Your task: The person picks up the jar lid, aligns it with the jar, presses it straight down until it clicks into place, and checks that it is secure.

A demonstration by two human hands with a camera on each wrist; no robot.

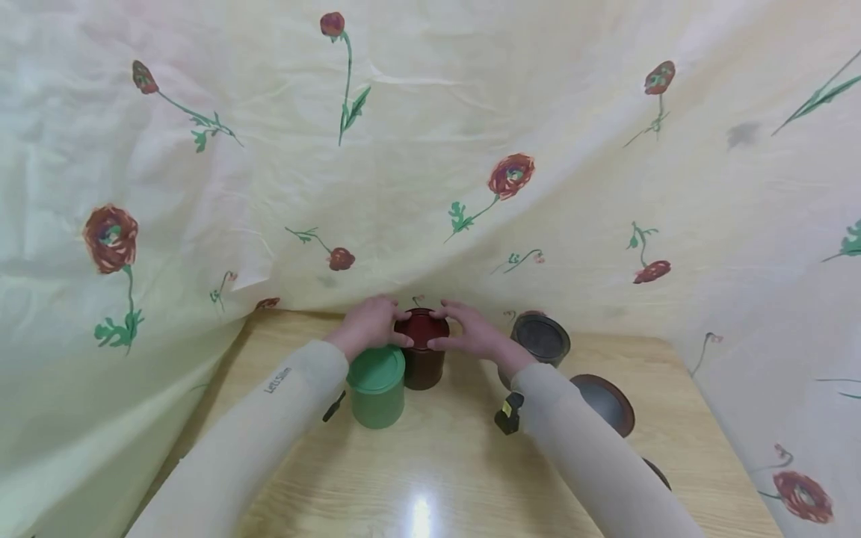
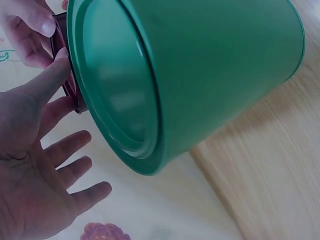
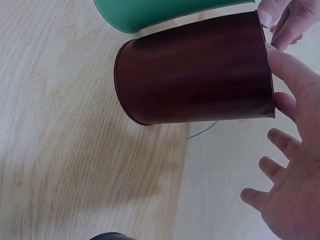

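A dark red canister (image 1: 424, 371) stands near the back edge of the table, its round lid (image 1: 421, 327) on top. My left hand (image 1: 372, 326) holds the lid's left edge between thumb and forefinger, the other fingers spread in the left wrist view. From the opposite side my right hand (image 1: 476, 334) pinches the lid's right edge with thumb and forefinger, and its remaining fingers stand off the canister. Just below the left hand is a green canister (image 1: 378, 407) with its green lid (image 1: 375, 369) on, close beside the red one.
Behind my right wrist stands a dark grey round container (image 1: 540, 340). A reddish-brown-rimmed round piece with a grey middle (image 1: 603, 403) sits nearer, beside the right sleeve, which partly covers another dark rim (image 1: 657, 474). Flower-printed cloth (image 1: 417, 187) hangs behind the wooden table (image 1: 444, 463).
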